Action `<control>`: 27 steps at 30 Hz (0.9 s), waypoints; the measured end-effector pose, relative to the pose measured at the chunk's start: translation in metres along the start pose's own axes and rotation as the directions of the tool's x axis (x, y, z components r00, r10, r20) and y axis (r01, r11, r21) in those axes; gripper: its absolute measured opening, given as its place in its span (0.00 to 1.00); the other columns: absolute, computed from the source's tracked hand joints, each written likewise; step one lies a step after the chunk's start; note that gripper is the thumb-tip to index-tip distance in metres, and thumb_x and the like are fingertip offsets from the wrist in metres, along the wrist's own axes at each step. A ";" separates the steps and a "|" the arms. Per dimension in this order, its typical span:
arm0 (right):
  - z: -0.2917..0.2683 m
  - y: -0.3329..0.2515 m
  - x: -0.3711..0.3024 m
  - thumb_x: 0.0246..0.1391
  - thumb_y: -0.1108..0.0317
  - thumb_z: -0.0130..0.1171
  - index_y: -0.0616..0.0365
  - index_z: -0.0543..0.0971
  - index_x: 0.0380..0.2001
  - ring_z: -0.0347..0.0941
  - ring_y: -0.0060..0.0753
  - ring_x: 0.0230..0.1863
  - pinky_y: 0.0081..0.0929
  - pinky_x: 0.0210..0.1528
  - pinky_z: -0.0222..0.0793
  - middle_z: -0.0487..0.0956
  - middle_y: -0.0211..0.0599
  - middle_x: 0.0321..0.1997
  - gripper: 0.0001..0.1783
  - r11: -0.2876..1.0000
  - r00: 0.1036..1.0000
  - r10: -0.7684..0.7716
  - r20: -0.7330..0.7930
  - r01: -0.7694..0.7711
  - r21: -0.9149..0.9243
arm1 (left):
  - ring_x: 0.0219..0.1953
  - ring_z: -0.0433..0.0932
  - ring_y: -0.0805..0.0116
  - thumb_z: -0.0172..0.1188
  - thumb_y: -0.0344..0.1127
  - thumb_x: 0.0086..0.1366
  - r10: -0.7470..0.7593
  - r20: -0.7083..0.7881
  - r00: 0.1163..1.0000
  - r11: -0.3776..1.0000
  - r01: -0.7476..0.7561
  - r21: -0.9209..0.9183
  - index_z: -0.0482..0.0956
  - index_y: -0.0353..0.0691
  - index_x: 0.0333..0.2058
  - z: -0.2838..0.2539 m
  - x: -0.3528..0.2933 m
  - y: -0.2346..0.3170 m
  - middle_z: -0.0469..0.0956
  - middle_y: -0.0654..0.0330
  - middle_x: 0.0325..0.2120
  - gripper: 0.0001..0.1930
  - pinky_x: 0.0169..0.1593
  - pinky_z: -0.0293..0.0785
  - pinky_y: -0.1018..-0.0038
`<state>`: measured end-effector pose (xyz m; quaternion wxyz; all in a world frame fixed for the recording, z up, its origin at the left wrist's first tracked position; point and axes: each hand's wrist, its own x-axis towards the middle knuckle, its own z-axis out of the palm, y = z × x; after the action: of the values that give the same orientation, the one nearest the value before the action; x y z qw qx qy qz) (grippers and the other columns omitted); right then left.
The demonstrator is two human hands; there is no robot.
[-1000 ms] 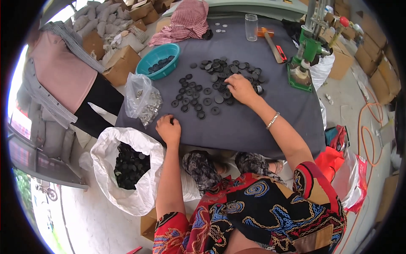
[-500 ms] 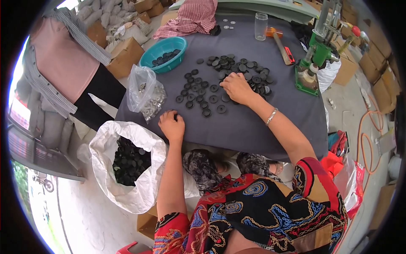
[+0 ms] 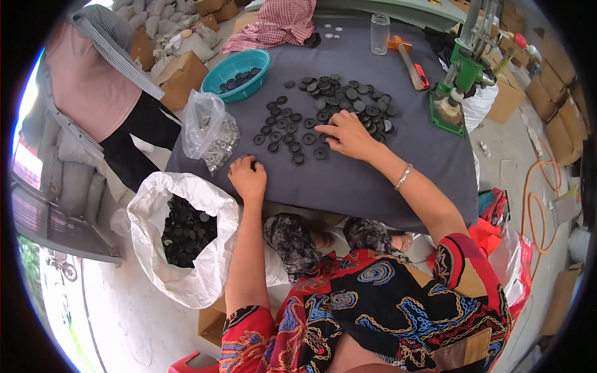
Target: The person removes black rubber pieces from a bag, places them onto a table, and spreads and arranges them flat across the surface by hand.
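Observation:
On the dark grey tablecloth (image 3: 298,186) lie several black round discs with raised rims, perhaps caps; a denser pile of discs (image 3: 336,91) sits behind a looser group (image 3: 286,128). My right hand (image 3: 349,137) reaches over the pile's near edge, its index finger stretched out and its thumb apart, around one disc. Near the table's front left edge rests my left hand (image 3: 247,179), fingers curled on a small black disc (image 3: 253,165) that is mostly covered. Beside that hand, a white sack (image 3: 146,248) with a rolled rim holds more black discs (image 3: 189,233).
Left on the table are a teal basin (image 3: 245,93) with discs and a clear bag (image 3: 208,133) of small pale parts. Farther back: a checked cloth (image 3: 280,25), a glass jar (image 3: 379,34), a hammer (image 3: 407,62), a green hand press (image 3: 448,105). A person (image 3: 93,93) stands at left.
My right hand has shifted a little toward the near side of the pile, its index finger now stretched out. My left hand stays by the table edge. The whole view has moved slightly.

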<state>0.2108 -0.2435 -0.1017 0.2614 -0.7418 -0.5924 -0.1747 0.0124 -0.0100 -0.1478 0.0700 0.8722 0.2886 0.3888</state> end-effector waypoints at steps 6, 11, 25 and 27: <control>-0.010 -0.025 -0.033 0.46 0.68 0.63 0.53 0.75 0.40 0.68 0.42 0.40 0.36 0.47 0.61 0.73 0.37 0.34 0.15 0.943 0.980 0.199 0.025 -0.198 0.269 | 0.44 0.74 0.56 0.58 0.33 0.51 -0.020 0.024 1.000 1.000 0.020 -0.011 0.81 0.41 0.31 -0.001 -0.001 0.000 0.80 0.60 0.36 0.09 0.50 0.67 0.59; -0.016 -0.032 -0.040 0.46 0.65 0.66 0.56 0.71 0.36 0.70 0.39 0.42 0.36 0.47 0.61 0.74 0.37 0.35 0.17 0.961 0.957 0.255 0.138 -0.266 0.070 | 0.44 0.75 0.57 0.58 0.34 0.51 -0.008 0.015 1.000 1.000 0.008 0.010 0.82 0.42 0.32 0.001 0.000 -0.002 0.80 0.61 0.37 0.09 0.49 0.68 0.60; 0.032 -0.048 -0.023 0.61 0.46 0.47 0.65 0.60 0.63 0.45 0.52 0.73 0.45 0.73 0.39 0.55 0.54 0.70 0.38 0.995 0.981 0.046 0.191 -0.029 -0.092 | 0.47 0.74 0.57 0.58 0.32 0.50 -0.028 -0.004 1.000 0.998 0.028 -0.060 0.81 0.39 0.30 -0.001 -0.002 0.001 0.80 0.59 0.38 0.08 0.53 0.64 0.59; 0.038 -0.049 -0.021 0.61 0.43 0.45 0.65 0.59 0.64 0.45 0.53 0.73 0.46 0.73 0.37 0.53 0.55 0.71 0.39 0.993 0.936 0.108 0.335 -0.083 -0.090 | 0.48 0.74 0.57 0.58 0.32 0.50 -0.031 0.005 0.999 0.998 0.031 -0.058 0.81 0.39 0.30 0.001 -0.006 0.001 0.80 0.59 0.38 0.08 0.53 0.64 0.59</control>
<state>0.1560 -0.2293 -0.1349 0.1361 -0.7979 -0.5848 -0.0533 0.0108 -0.0140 -0.1518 0.1020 0.8660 0.2906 0.3939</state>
